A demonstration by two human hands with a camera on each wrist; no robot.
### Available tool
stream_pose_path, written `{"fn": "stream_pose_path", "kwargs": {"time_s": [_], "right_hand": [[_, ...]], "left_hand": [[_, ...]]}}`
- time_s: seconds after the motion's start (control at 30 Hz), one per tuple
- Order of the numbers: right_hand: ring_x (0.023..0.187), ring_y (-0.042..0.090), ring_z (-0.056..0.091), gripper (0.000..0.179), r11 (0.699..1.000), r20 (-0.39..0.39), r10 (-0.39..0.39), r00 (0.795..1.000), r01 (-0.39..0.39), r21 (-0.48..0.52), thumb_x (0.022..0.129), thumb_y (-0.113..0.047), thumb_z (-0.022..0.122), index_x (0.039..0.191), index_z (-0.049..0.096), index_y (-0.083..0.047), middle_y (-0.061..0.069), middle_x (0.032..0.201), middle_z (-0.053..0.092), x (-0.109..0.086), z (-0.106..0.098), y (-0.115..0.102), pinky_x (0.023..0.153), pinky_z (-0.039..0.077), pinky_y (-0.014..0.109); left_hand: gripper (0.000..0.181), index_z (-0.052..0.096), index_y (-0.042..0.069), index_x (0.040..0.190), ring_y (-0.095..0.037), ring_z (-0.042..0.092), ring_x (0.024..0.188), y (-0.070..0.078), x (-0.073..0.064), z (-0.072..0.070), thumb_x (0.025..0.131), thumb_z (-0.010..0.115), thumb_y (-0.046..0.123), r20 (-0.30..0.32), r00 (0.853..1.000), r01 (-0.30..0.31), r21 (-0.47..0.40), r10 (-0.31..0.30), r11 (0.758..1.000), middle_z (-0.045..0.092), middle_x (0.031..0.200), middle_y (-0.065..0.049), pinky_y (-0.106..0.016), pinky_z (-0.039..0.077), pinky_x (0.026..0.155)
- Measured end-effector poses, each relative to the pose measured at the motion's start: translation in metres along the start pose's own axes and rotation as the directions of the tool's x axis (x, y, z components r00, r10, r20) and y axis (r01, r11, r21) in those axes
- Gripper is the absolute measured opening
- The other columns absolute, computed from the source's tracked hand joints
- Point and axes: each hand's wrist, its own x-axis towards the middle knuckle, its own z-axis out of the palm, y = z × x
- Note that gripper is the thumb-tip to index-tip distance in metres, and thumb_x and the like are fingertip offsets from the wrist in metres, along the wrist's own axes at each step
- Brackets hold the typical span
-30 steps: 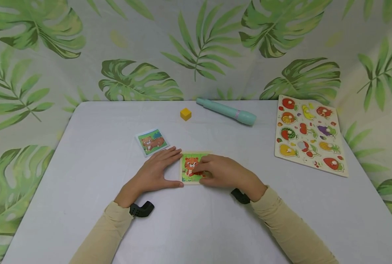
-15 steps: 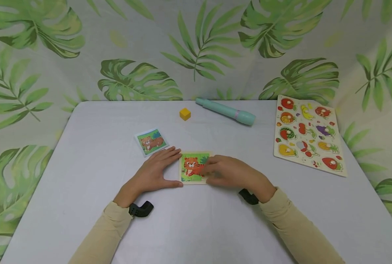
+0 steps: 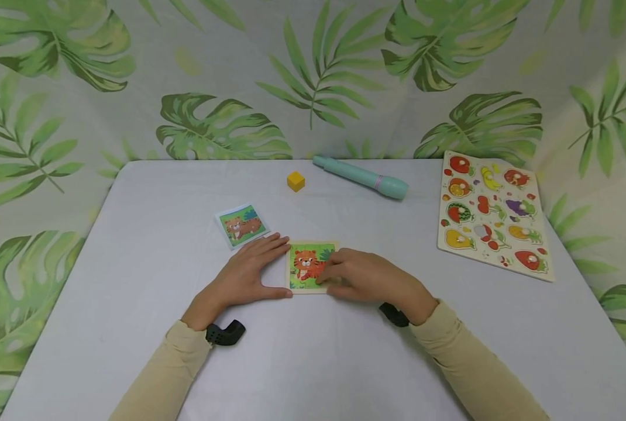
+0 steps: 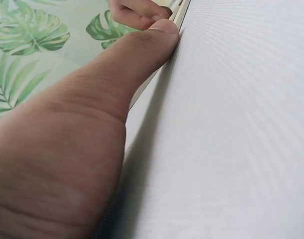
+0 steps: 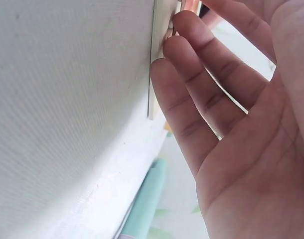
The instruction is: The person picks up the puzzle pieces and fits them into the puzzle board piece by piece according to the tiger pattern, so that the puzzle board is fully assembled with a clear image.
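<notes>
A small square tiger jigsaw puzzle (image 3: 306, 266) lies flat in its pale wooden frame on the white table. At its left side my left hand (image 3: 244, 278) rests with fingers stretched; the index fingertip touches the upper left corner and the thumb (image 4: 159, 37) the lower left one. From the right, my right hand (image 3: 368, 278) reaches over the puzzle. Its fingertips touch the lower right part of the picture, hiding the tiger's hind end. The right wrist view shows its fingers (image 5: 184, 112) gently bent beside the frame's edge, with no loose piece visible between them.
A card (image 3: 241, 226) with a similar tiger picture lies just beyond my left fingers. Farther back are a yellow cube (image 3: 295, 181) and a teal toy microphone-like stick (image 3: 363, 177). A fruit peg board (image 3: 489, 216) lies at the right. Patterned leaf cloth hangs behind the table.
My right hand has drawn back to the right, uncovering more of the tiger, then its fingertips have come down on the lower part of the puzzle. The left hand stays in place.
</notes>
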Motion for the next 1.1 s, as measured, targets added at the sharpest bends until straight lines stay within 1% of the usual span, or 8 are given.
{"fn": "stream_pose_path", "kwargs": {"time_s": [0.1,0.2,0.33,0.43,0.6,0.8,1.1], "right_hand": [[0.113,0.018,0.064,0.024,1.0,-0.013,0.001,1.0,-0.001,-0.016,0.097,-0.025,0.073,0.12,0.077,-0.021,-0.003,0.117,0.071,0.001,-0.001,-0.001,0.098,0.056,0.036],[0.107,0.016,0.064,0.023,0.999,-0.019,-0.007,1.0,0.007,-0.033,0.097,-0.025,0.073,0.12,0.078,-0.022,-0.003,0.114,0.07,0.0,-0.002,-0.001,0.092,0.058,0.034],[0.104,0.015,0.063,0.026,0.998,-0.027,-0.044,0.999,0.042,-0.05,0.098,-0.027,0.072,0.123,0.077,-0.023,-0.002,0.115,0.069,-0.004,0.001,0.002,0.089,0.058,0.033],[0.11,0.015,0.064,0.028,0.998,-0.049,-0.06,0.997,0.058,-0.032,0.098,-0.027,0.072,0.126,0.075,-0.023,-0.003,0.119,0.069,-0.007,0.003,0.005,0.094,0.057,0.034],[0.118,0.017,0.063,0.029,0.998,-0.092,-0.042,0.995,0.045,0.035,0.095,-0.027,0.075,0.124,0.076,-0.021,-0.004,0.121,0.07,-0.016,0.001,0.008,0.1,0.055,0.037],[0.111,0.014,0.064,0.026,0.997,-0.116,-0.033,0.993,0.04,0.06,0.094,-0.024,0.077,0.12,0.076,-0.019,-0.005,0.117,0.07,-0.026,-0.004,0.011,0.096,0.057,0.035],[0.11,0.014,0.064,0.027,0.997,-0.118,0.02,0.993,-0.011,0.072,0.094,-0.023,0.078,0.12,0.076,-0.018,-0.005,0.118,0.069,-0.044,-0.005,0.022,0.094,0.057,0.037]], "left_hand": [[0.098,0.047,0.012,0.155,-0.025,0.028,0.156,0.0,0.0,0.0,0.079,0.081,0.064,-0.004,1.0,-0.003,-0.003,0.003,1.0,0.041,0.164,-0.001,-0.052,0.025,0.126],[0.098,0.047,0.012,0.156,-0.025,0.028,0.156,0.0,0.0,0.0,0.079,0.081,0.064,-0.007,1.0,-0.005,-0.002,0.004,1.0,0.041,0.164,-0.001,-0.052,0.025,0.126],[0.098,0.048,0.012,0.155,-0.025,0.028,0.156,0.0,0.0,0.0,0.079,0.081,0.064,-0.007,1.0,0.0,-0.001,0.0,1.0,0.04,0.164,-0.001,-0.053,0.025,0.126],[0.098,0.048,0.012,0.155,-0.025,0.028,0.157,0.001,-0.001,0.0,0.079,0.08,0.064,-0.002,1.0,0.005,0.0,-0.005,1.0,0.04,0.165,-0.001,-0.053,0.024,0.126],[0.098,0.047,0.012,0.156,-0.025,0.027,0.157,0.001,0.0,0.0,0.079,0.08,0.064,0.002,1.0,0.005,0.005,-0.005,1.0,0.04,0.165,-0.001,-0.052,0.024,0.127],[0.098,0.047,0.013,0.156,-0.025,0.027,0.157,0.001,-0.001,0.0,0.079,0.08,0.064,0.0,1.0,0.001,0.003,-0.001,1.0,0.04,0.165,-0.001,-0.052,0.023,0.127],[0.098,0.047,0.012,0.156,-0.025,0.027,0.157,0.0,0.0,0.0,0.079,0.08,0.065,0.0,1.0,0.0,0.002,0.0,1.0,0.04,0.165,-0.001,-0.052,0.023,0.127]]}}
